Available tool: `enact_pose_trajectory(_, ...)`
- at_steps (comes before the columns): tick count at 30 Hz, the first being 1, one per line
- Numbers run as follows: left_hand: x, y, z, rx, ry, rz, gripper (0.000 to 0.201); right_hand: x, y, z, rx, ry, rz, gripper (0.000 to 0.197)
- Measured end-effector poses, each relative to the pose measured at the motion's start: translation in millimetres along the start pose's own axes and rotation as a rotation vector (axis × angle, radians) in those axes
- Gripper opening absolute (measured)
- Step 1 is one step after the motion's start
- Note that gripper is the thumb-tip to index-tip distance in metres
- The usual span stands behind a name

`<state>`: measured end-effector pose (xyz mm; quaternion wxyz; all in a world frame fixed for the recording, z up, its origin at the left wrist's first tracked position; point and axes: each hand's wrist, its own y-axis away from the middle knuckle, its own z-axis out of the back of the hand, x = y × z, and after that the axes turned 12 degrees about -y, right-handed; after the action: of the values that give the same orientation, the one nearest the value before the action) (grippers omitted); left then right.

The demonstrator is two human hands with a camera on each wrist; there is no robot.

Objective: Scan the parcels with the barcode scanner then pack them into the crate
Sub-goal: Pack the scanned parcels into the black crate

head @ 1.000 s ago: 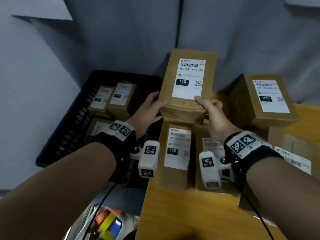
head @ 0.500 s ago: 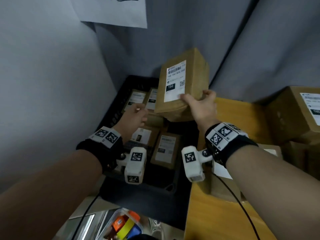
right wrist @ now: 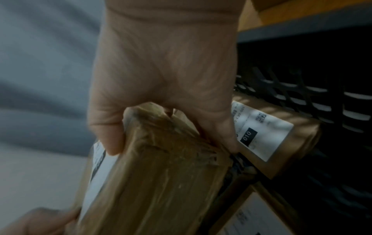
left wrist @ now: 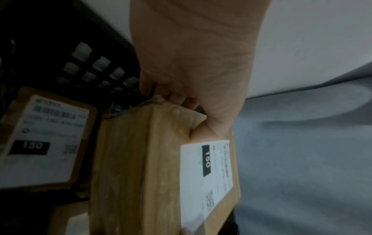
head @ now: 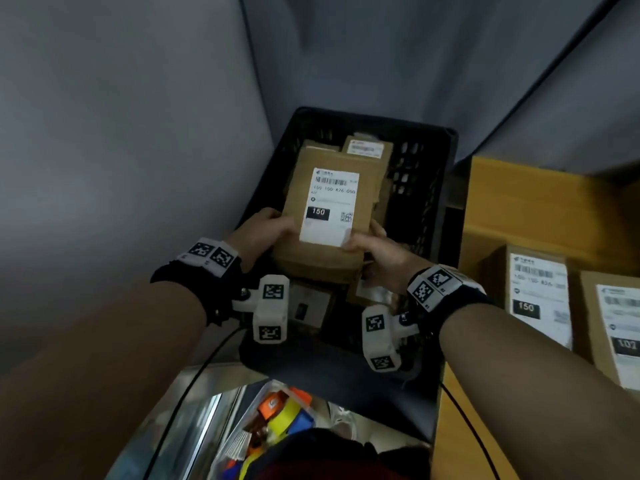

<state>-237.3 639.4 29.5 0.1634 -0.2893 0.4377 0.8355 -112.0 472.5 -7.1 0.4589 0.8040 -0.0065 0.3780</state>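
I hold a brown cardboard parcel (head: 325,216) with a white "150" label over the black plastic crate (head: 429,188). My left hand (head: 266,233) grips its near left corner, thumb on top. My right hand (head: 374,254) grips the near right corner, thumb on the label edge. In the left wrist view my left hand (left wrist: 191,89) holds the parcel (left wrist: 141,174) by its end. In the right wrist view my right hand (right wrist: 161,89) clasps the parcel (right wrist: 161,182). Several labelled parcels (head: 369,148) lie in the crate below. No barcode scanner is in view.
More labelled parcels (head: 538,296) stand on the wooden table (head: 519,202) to the right of the crate. Grey curtain walls close in behind and on the left. A clear bin of coloured items (head: 280,417) sits on the floor below the crate.
The parcel has moved left from above the table and down over the crate. My left hand, off it half a second ago, grips its near left corner again.
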Motion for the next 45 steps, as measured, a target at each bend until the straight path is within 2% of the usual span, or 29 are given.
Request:
enact_pose_trajectory(4,23,-5,14,-0.139,-0.282,-0.049,0.066,-8,-10,-28,-0.009,0.061,-0.05,0.068)
enact_pose_trajectory(7,30,-12,19,-0.167,-0.503,-0.116,0.059,-10,-13,-44,-0.056,0.149,0.047,0.036)
enact_pose_trajectory(9,29,-20,22,-0.171,-0.616,-0.112,0.047,-12,-20,-51,-0.085,0.219,0.102,0.032)
enact_pose_trajectory(11,27,-26,25,-0.217,-0.762,-0.137,0.035,-19,-28,-55,-0.121,0.297,0.151,0.041)
enact_pose_trajectory(13,28,-32,25,-0.275,-0.858,-0.185,0.033,-25,-36,-59,-0.167,0.35,0.199,0.056)
enact_pose_trajectory(16,30,-35,20,-0.27,-0.91,-0.252,0.036,-30,-47,-62,-0.204,0.4,0.313,0.055)
enact_pose_trajectory(19,33,-41,16,-0.155,-0.934,-0.288,0.035,-34,-64,-55,-0.148,0.423,0.333,0.055)
enact_pose_trajectory(22,36,-48,13,-0.042,-0.924,-0.223,0.026,-32,-60,-53,-0.022,0.569,0.288,0.054)
enact_pose_trajectory(25,34,-48,10,-0.008,-0.946,-0.194,0.051,-26,-56,-50,0.032,0.843,0.21,0.042)
enact_pose_trajectory(27,29,-47,8,-0.018,-0.959,-0.198,0.055,-19,-50,-47,0.023,0.888,0.239,0.037)
enact_pose_trajectory(32,6,-38,-8,-0.112,-0.872,-0.301,0.04,-1,-21,-19,-0.189,0.789,0.414,0.026)
enact_pose_trajectory(37,-41,-8,-60,-0.16,-0.738,-0.498,0.035,12,31,38,-0.368,0.601,0.604,0.017)
enact_pose_trajectory(41,-70,10,-109,-0.058,-0.618,-0.581,0.033,23,69,90,-0.479,0.547,0.613,0.017)
enact_pose_trajectory(45,-102,31,-167,0.024,-0.594,-0.644,0.032,38,115,149,-0.616,0.578,0.596,0.024)
